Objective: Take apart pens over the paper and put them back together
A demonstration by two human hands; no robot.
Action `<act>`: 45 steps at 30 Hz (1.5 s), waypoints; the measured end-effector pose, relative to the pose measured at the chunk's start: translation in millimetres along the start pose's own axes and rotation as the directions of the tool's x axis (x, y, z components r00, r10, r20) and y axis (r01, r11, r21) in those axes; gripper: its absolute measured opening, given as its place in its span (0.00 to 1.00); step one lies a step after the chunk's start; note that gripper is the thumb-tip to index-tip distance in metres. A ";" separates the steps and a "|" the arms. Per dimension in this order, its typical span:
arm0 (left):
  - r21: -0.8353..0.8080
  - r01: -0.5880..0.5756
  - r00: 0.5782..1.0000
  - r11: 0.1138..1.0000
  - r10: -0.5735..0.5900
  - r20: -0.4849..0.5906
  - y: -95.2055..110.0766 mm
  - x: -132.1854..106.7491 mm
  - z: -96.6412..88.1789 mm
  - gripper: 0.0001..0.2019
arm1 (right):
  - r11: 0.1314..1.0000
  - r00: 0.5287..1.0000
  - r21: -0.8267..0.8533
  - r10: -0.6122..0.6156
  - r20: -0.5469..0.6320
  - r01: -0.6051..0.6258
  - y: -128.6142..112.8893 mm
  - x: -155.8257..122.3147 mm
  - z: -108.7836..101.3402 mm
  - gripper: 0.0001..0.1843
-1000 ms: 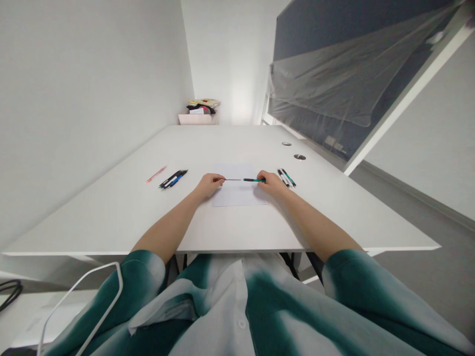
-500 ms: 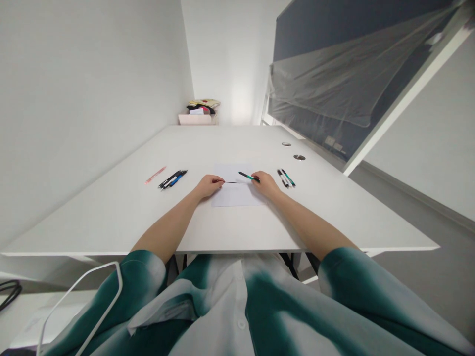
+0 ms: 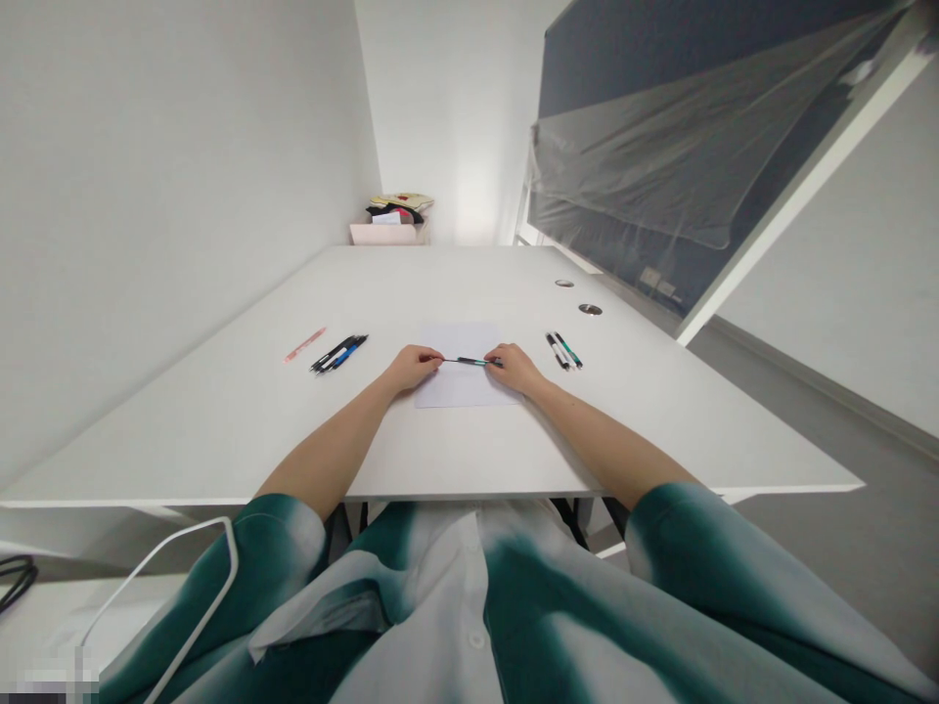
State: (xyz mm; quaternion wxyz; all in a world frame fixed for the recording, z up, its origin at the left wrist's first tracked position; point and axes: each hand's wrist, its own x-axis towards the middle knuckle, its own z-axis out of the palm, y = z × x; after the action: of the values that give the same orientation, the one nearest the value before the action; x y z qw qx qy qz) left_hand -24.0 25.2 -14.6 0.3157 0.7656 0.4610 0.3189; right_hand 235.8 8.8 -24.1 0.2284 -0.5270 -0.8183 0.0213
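While the left hand [image 3: 416,370] pinches a thin rod [image 3: 450,361], the right hand [image 3: 514,370] grasps a pen [image 3: 471,362], and both things are over the paper [image 3: 462,392]. To do this well, I think, one should keep rod and pen in one straight line and hold lightly, because the rod may bend under a sideways push. Compared with half a second ago, the pen is no longer slanted but almost level, and its end seems to meet the rod; whether it surrounds the rod, I cannot tell. The right hand is also nearer to the left one.
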 end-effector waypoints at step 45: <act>0.201 -0.133 0.989 0.970 0.116 0.094 34.2 -8.6 26.6 0.15 | 0.931 0.929 -0.009 -0.365 -0.058 0.365 -25.8 -3.5 -3.5 0.12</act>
State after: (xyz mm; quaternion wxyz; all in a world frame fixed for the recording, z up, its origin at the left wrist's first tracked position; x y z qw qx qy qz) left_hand 10.7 -0.5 -5.6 0.2322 0.8342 0.4292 0.2567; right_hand 216.3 -6.5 -15.1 0.2527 -0.3658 -0.8950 -0.0360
